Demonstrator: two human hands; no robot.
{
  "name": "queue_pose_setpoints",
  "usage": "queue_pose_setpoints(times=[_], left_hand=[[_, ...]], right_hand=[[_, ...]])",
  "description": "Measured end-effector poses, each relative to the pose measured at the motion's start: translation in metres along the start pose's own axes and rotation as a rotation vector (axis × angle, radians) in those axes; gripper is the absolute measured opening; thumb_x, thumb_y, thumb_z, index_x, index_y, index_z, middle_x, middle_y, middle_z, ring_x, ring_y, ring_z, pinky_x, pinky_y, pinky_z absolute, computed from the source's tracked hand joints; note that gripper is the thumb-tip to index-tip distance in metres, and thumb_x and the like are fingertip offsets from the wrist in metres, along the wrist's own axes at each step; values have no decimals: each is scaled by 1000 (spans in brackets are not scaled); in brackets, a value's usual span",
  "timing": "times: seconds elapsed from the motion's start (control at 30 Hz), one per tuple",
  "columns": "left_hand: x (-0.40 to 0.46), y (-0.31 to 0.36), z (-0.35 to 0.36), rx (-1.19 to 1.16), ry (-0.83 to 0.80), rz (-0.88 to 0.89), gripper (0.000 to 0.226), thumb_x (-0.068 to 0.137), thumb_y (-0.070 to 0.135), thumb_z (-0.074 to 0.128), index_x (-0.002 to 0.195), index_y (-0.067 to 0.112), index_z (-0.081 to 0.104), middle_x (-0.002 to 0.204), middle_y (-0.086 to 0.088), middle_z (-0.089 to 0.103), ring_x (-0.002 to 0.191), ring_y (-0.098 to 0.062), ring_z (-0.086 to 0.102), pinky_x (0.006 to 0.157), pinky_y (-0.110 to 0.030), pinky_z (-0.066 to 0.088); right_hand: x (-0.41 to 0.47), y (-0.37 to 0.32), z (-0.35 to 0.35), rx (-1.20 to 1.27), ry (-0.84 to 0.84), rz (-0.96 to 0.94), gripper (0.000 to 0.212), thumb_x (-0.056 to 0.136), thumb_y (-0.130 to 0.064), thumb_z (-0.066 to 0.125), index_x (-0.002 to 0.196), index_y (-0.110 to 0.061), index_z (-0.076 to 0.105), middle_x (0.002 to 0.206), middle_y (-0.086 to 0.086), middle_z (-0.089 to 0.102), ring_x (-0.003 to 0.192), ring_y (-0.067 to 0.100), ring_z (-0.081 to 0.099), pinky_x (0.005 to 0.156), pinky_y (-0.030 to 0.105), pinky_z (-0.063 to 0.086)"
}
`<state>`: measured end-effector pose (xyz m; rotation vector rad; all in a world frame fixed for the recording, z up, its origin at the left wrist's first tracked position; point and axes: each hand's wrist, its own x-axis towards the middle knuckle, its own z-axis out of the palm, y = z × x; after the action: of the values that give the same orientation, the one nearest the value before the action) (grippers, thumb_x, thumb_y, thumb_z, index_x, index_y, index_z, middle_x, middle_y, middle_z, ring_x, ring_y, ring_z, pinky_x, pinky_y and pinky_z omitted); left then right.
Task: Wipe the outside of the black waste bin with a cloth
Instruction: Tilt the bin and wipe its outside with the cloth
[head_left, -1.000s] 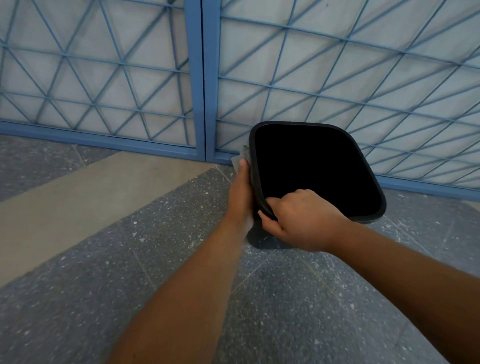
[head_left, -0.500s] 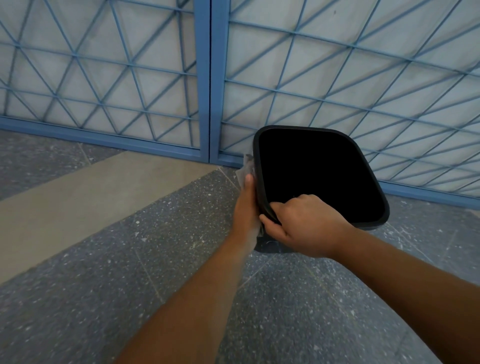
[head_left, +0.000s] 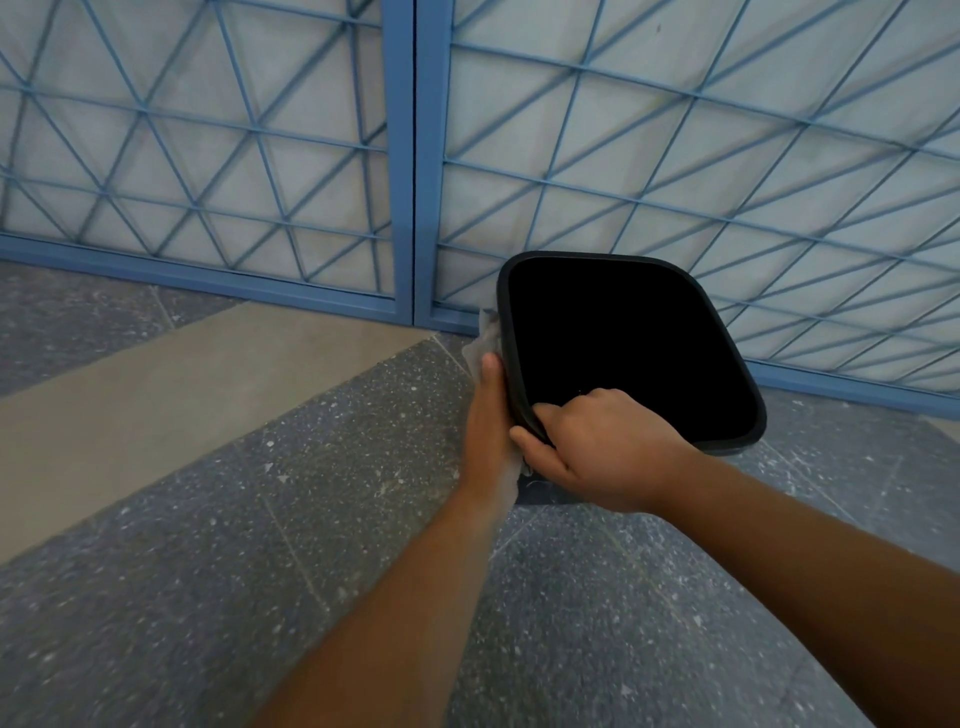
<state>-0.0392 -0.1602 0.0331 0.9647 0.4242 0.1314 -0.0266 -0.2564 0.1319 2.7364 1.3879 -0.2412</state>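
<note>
The black waste bin (head_left: 748, 431) stands on the floor against the blue gate, its dark opening facing me. My right hand (head_left: 602, 452) grips the near left corner of its rim, fingers curled over the edge. My left hand (head_left: 488, 415) lies flat along the bin's left outer wall and presses a grey cloth (head_left: 485, 338) against it. Only the cloth's upper end shows beyond my fingertips; the rest is hidden under the hand.
A blue metal gate (head_left: 408, 182) with a diagonal lattice runs across the back, right behind the bin. The floor is dark speckled stone (head_left: 260, 597) with a tan strip (head_left: 130, 384) to the left.
My left hand with the cloth stays pressed on the bin's left wall, shifted only slightly along it. The right hand keeps its grip on the rim. The view has drifted a little.
</note>
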Motion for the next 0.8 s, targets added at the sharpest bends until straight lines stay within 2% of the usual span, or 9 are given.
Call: queue_pose_setpoints(times=[0.1,0.2,0.33,0.43,0.47,0.6,0.67,0.73,0.8], left_hand=[[8,5,-1,12,38,-14,46,108,49,34,121,24,71,119,-1,75,120,-20,67,98,-30,51],[14,16,4,-50,20,0,48,107,49,39,129,18,68,119,-1,75,116,-16,69,95,-26,53],[7,9,2,-30,14,-4,51,107,50,38,126,16,70,117,-3,77,115,-19,70,101,-32,53],[18,22,4,-47,46,-71,42,108,42,40,108,14,71,85,6,80,89,-10,74,73,-19,58],[19,23,6,-51,36,-61,40,108,42,41,111,15,71,87,7,80,89,-9,74,72,-17,58],[-3,9,4,-24,40,-38,47,107,48,38,127,19,69,119,-1,76,115,-16,70,98,-28,55],[1,9,-1,-11,53,-76,48,107,48,38,121,17,71,111,-2,77,113,-20,70,94,-30,55],[10,19,0,-24,53,-103,45,107,48,40,112,17,73,101,1,79,102,-16,72,83,-24,57],[7,24,4,-25,34,-90,47,106,50,42,121,16,71,110,-1,78,102,-12,73,85,-24,58]], right_hand=[[-1,0,0,3,13,-5,44,98,-50,20,80,-19,46,65,-1,49,59,21,48,63,35,41],[-1,1,0,12,16,-4,47,98,-51,19,81,-19,50,67,0,53,62,21,51,65,36,42],[-1,0,-1,20,10,-3,48,98,-51,18,81,-19,50,68,1,55,63,21,53,66,35,42],[0,0,-1,15,9,5,44,98,-50,20,75,-21,44,58,-4,43,56,18,44,62,33,36],[1,0,-1,13,6,7,43,98,-50,21,74,-21,43,57,-5,41,55,18,44,61,33,36],[0,-1,-3,22,-4,14,42,98,-49,22,76,-20,44,61,-2,47,57,19,49,65,36,45],[0,-1,-3,14,-13,12,41,98,-48,23,77,-20,45,61,-2,46,58,19,48,66,36,46],[0,-1,-3,12,-16,8,40,99,-47,25,77,-20,45,60,-3,44,57,19,48,66,36,46],[1,0,-2,14,-17,6,40,99,-47,26,76,-20,44,59,-4,43,57,19,48,65,36,46]])
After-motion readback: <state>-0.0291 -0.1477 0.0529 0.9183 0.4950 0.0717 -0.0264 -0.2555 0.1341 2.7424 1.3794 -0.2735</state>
